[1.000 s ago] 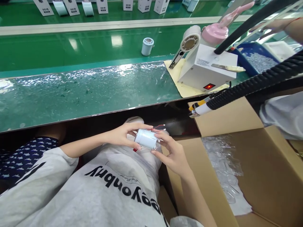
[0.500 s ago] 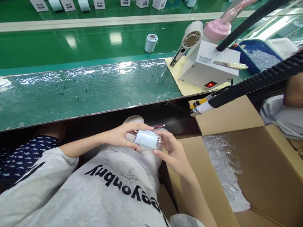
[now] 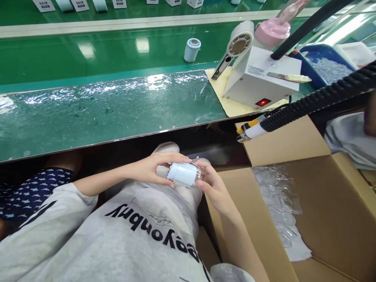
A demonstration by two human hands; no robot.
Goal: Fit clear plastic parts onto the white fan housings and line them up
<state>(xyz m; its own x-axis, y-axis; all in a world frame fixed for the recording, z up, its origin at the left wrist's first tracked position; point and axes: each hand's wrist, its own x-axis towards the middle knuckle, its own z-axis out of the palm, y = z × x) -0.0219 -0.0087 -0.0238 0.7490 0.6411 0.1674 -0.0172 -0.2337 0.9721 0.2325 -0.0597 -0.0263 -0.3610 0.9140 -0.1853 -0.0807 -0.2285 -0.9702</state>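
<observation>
Over my lap, a light-blue cylindrical housing (image 3: 183, 174) with a clear plastic piece (image 3: 197, 176) at its right end lies sideways between my hands. My left hand (image 3: 148, 169) grips the left end, thumb below and fingers above. Around the clear end curl the thumb and fingers of my right hand (image 3: 214, 186). What lies under those right fingers is hidden. A similar light-blue cylinder (image 3: 192, 51) stands upright on the green conveyor belt (image 3: 111, 55) beyond the bench.
A white box-shaped device (image 3: 261, 80) with a lit red switch stands on the bench (image 3: 117, 109), beside a handheld fan (image 3: 239, 43). A black corrugated hose (image 3: 311, 96) crosses at right. Below it, an open carton (image 3: 331, 203) holds clear plastic pieces. Another person's sleeve (image 3: 346, 133) shows at far right.
The red wires seen above the housing have mostly gone from sight behind it and my right fingers. My right thumb has shifted slightly up and right. The cylinder on the belt appears slightly farther right.
</observation>
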